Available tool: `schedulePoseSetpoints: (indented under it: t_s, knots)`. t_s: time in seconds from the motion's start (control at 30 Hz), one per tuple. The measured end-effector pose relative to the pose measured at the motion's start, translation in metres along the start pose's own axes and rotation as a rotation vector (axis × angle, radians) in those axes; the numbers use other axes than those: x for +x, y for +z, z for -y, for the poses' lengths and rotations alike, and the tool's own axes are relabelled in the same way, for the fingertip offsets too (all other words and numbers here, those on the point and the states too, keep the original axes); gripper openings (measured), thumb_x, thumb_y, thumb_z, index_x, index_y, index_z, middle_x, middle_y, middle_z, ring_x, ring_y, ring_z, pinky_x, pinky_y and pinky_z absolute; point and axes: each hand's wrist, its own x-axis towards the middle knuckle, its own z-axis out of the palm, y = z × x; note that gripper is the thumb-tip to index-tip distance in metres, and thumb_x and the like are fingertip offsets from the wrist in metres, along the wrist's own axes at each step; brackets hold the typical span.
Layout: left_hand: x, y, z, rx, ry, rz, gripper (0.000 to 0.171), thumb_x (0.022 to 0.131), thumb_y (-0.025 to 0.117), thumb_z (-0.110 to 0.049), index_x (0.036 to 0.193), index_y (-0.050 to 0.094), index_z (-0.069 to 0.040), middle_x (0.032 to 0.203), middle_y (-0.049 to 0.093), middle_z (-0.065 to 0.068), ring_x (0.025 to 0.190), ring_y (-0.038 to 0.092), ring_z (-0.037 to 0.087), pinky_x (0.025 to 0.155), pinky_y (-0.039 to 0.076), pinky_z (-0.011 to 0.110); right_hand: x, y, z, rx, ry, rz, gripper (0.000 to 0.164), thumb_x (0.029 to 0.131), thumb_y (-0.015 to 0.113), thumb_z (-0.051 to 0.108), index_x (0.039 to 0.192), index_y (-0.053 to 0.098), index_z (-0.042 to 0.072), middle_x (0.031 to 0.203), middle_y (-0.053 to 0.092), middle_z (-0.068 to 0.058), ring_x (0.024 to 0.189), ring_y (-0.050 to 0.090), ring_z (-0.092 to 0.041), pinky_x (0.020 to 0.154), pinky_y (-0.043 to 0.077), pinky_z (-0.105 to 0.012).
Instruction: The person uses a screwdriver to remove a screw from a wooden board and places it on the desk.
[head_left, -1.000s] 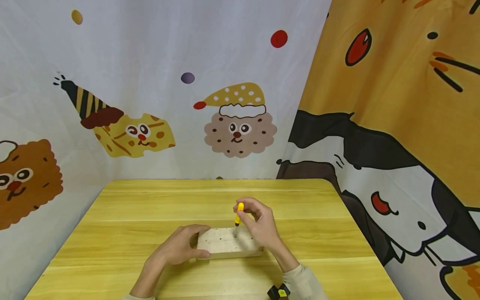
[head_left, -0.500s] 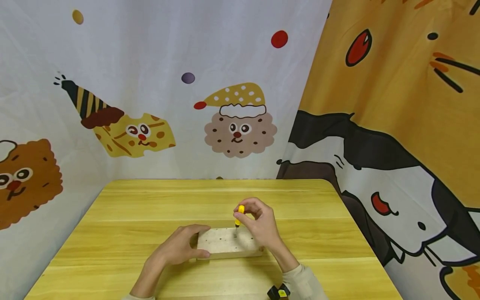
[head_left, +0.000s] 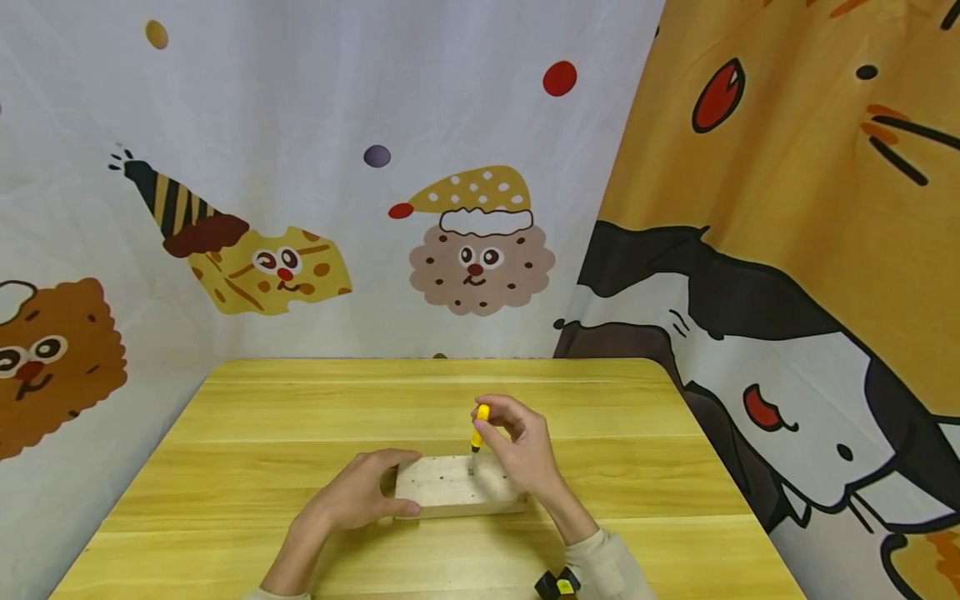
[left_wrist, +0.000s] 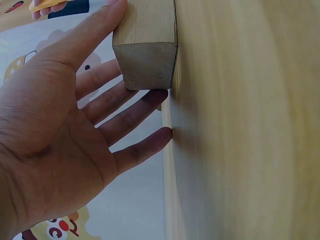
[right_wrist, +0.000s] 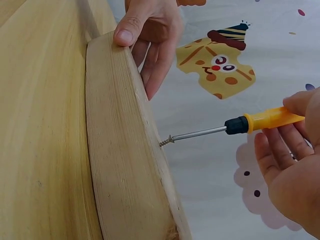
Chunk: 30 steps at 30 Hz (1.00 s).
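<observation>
A pale wooden block [head_left: 450, 497] lies on the table, its top face dotted with several small dark holes. My left hand [head_left: 358, 493] holds its left end, thumb on the near side and fingers at the far side. In the left wrist view, the block's square end [left_wrist: 147, 65] shows between thumb and fingers. My right hand [head_left: 525, 446] pinches the yellow handle of a screwdriver [right_wrist: 272, 119] between thumb and fingers. The screwdriver stands nearly upright over the block. Its tip meets the head of a screw [right_wrist: 166, 141], whose threaded shank partly sticks out of the wood.
The wood-grain table [head_left: 315, 408] has rounded far corners. Behind it hangs a white cloth [head_left: 300, 100] with cartoon prints, and an orange cloth [head_left: 757, 183] is at the right. A black and yellow item [head_left: 557, 585] sits by the right sleeve.
My right thumb and fingers have shifted slightly around the screwdriver handle, and its tilt has changed a little. The block and my left hand stay in place.
</observation>
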Motion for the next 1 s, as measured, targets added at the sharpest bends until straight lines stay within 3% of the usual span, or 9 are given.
schedulePoseSetpoints:
  t_s: [0.37,0.53,0.7,0.87,1.0]
  knots:
    - [0.0007,0.0000,0.0006,0.003,0.008,0.003,0.083,0.089,0.097,-0.046,0.153,0.067,-0.003,0.157,0.070,0.017,0.151,0.063,0.045,0.127,0.051,0.070,-0.0005,0.0004,0.0001,0.026,0.033,-0.009,0.025,0.100,0.084,0.000,0.124,0.075,0.002,0.109,0.081,-0.025,0.095,0.079,-0.012,0.092,0.069,-0.024]
    - [0.0002,0.0002,0.0011,0.003,0.007,0.000,0.084,0.089,0.097,-0.047,0.154,0.067,-0.004,0.158,0.070,0.016,0.151,0.063,0.044,0.127,0.051,0.070,-0.0002,0.0005,0.0010,0.029,0.041,-0.008,0.020,0.101,0.083,0.001,0.119,0.075,0.003,0.109,0.082,-0.023,0.094,0.078,-0.008,0.092,0.069,-0.024]
    - [0.0003,0.0006,0.0008,-0.002,0.005,0.002,0.084,0.088,0.097,-0.048,0.154,0.067,-0.004,0.158,0.070,0.016,0.151,0.063,0.044,0.127,0.051,0.070,-0.0005,-0.0003,-0.0010,0.018,0.032,-0.007,0.021,0.103,0.080,0.000,0.125,0.078,0.001,0.113,0.081,-0.024,0.099,0.078,-0.007,0.094,0.069,-0.024]
    - [0.0005,0.0002,0.0009,-0.006,0.005,0.008,0.084,0.089,0.097,-0.047,0.154,0.066,-0.004,0.158,0.069,0.017,0.152,0.062,0.046,0.127,0.050,0.071,0.0000,-0.0010,-0.0028,0.021,-0.012,0.004,0.027,0.107,0.073,-0.002,0.134,0.077,0.001,0.117,0.079,-0.031,0.103,0.080,-0.016,0.095,0.069,-0.024]
    - [0.0003,0.0001,0.0013,-0.004,0.004,0.012,0.084,0.089,0.096,-0.048,0.154,0.066,-0.004,0.159,0.069,0.017,0.152,0.061,0.046,0.127,0.050,0.071,0.0005,-0.0012,-0.0038,0.020,-0.021,0.010,0.029,0.109,0.070,-0.002,0.138,0.074,0.003,0.119,0.081,-0.027,0.106,0.082,-0.026,0.094,0.069,-0.023]
